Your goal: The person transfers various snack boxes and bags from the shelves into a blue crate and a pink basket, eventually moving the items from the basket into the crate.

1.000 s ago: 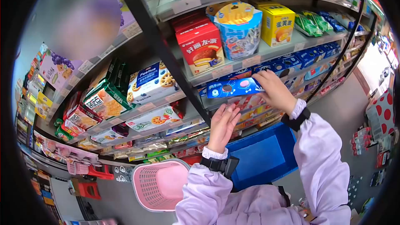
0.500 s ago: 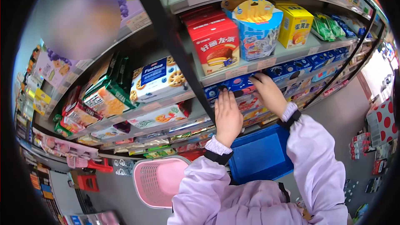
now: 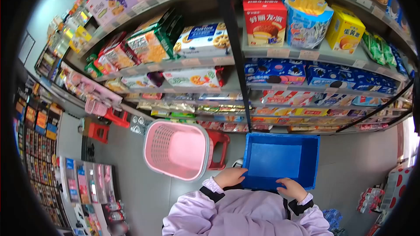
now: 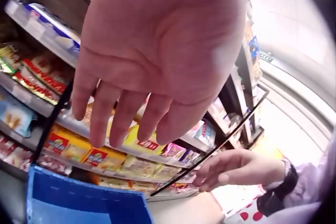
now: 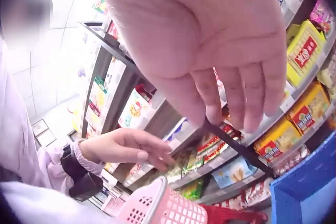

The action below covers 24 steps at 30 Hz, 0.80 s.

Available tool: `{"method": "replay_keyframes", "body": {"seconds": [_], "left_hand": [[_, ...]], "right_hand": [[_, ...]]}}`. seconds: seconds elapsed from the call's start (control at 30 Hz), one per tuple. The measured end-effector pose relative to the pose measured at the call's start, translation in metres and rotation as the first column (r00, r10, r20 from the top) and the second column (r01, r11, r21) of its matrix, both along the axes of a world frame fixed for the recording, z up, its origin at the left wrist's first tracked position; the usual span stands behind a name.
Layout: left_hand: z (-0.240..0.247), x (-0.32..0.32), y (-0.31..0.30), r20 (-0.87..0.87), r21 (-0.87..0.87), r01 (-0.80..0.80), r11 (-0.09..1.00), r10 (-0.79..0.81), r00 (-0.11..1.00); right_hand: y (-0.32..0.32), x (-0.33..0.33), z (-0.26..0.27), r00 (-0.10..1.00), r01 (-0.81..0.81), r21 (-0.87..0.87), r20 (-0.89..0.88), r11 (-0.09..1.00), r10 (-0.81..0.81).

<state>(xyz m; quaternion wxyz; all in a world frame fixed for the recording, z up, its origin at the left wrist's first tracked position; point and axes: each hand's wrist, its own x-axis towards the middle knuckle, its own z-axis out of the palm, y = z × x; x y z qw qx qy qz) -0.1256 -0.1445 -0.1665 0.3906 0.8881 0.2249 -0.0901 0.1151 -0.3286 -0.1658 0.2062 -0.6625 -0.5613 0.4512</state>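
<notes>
My left hand [image 3: 230,177] hangs low in front of my body, near the front left corner of the blue crate [image 3: 316,161]. Across from it, my right hand [image 3: 292,189] is over the crate's near edge in the head view. Both wrist views show relaxed fingers and a bare palm on the left hand [image 4: 157,50] and the right hand [image 5: 226,35], neither holding anything. A blue cookie box [image 3: 280,72] stands at the left end of a row of blue boxes [image 3: 332,76] on the shelf ahead.
A pink basket [image 3: 151,159] is left of the crate, beside a red stool [image 3: 221,148]. Above the blue boxes stand a red pie box [image 3: 264,22], a blue pouch [image 3: 308,24] and a yellow box [image 3: 345,30]. A black post [image 3: 236,39] divides the shelves.
Both hands pushed the blue cookie box back into the shelf row, let go, and dropped to the front of the body. The head view has shifted, showing more of the floor.
</notes>
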Motion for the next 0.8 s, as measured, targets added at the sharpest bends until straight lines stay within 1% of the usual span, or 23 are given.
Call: {"method": "replay_keyframes", "body": {"seconds": [0.07,0.1,0.13,0.17,0.23,0.3,0.37,0.4,0.47,0.57,0.6,0.63,0.7,0.77,0.8], "left_hand": [[0.005,-0.016,-0.024,0.028,-0.017,-0.083,0.996,0.084,0.996],[0.007,-0.024,-0.033,0.048,-0.024,-0.117,0.993,0.118,0.992],[0.003,-0.033,-0.041,0.075,-0.021,-0.118,0.993,0.119,0.99],[0.01,-0.039,-0.048,0.039,-0.055,-0.133,0.99,0.135,0.99],[0.028,-0.053,-0.052,-0.025,-0.104,-0.167,0.98,0.165,0.986],[0.026,-0.077,-0.052,0.017,-0.1,-0.193,0.976,0.196,0.981],[0.034,-0.104,-0.047,0.061,-0.09,-0.215,0.972,0.221,0.973],[0.03,-0.12,-0.043,0.066,-0.075,-0.211,0.975,0.216,0.974],[0.015,-0.158,-0.033,0.071,-0.047,-0.204,0.978,0.207,0.976],[0.018,-0.225,-0.018,0.159,-0.061,-0.232,0.971,0.239,0.958],[0.012,-0.251,-0.013,0.236,-0.041,-0.225,0.973,0.229,0.944],[0.012,-0.279,-0.008,0.16,-0.118,-0.256,0.959,0.273,0.949],[0.007,-0.336,-0.002,0.166,-0.07,-0.258,0.964,0.266,0.95],[0.011,-0.386,0.0,0.151,-0.086,-0.315,0.945,0.325,0.934],[0.014,-0.406,0.007,0.148,-0.081,-0.334,0.939,0.343,0.928]], "right_hand": [[-0.017,-0.007,-0.023,0.993,-0.116,0.009,0.036,0.993,0.115],[-0.019,-0.015,-0.024,0.989,-0.142,0.002,0.029,0.99,0.142],[-0.018,-0.023,-0.021,0.986,-0.165,-0.008,0.028,0.986,0.166],[-0.017,-0.031,-0.015,0.982,-0.186,-0.018,0.033,0.982,0.186],[-0.01,-0.053,0.0,0.976,-0.217,0.018,0.03,0.976,0.216],[0.001,-0.079,0.011,0.974,-0.228,0.064,0.019,0.972,0.227],[0.009,-0.108,0.014,0.969,-0.248,0.117,0.05,0.962,0.243],[0.014,-0.123,0.017,0.965,-0.26,0.136,0.069,0.956,0.252],[0.024,-0.157,0.02,0.958,-0.28,0.144,0.102,0.949,0.267],[0.042,-0.215,0.016,0.95,-0.302,0.114,0.125,0.946,0.288],[0.048,-0.238,0.014,0.948,-0.305,0.099,0.125,0.947,0.292],[0.054,-0.261,0.012,0.947,-0.307,0.079,0.126,0.948,0.296],[0.068,-0.308,0.012,0.949,-0.313,0.089,0.076,0.946,0.307],[0.086,-0.352,0.024,0.943,-0.332,0.082,0.007,0.94,0.332],[0.092,-0.367,0.024,0.912,-0.409,0.12,0.068,0.905,0.404]]}}
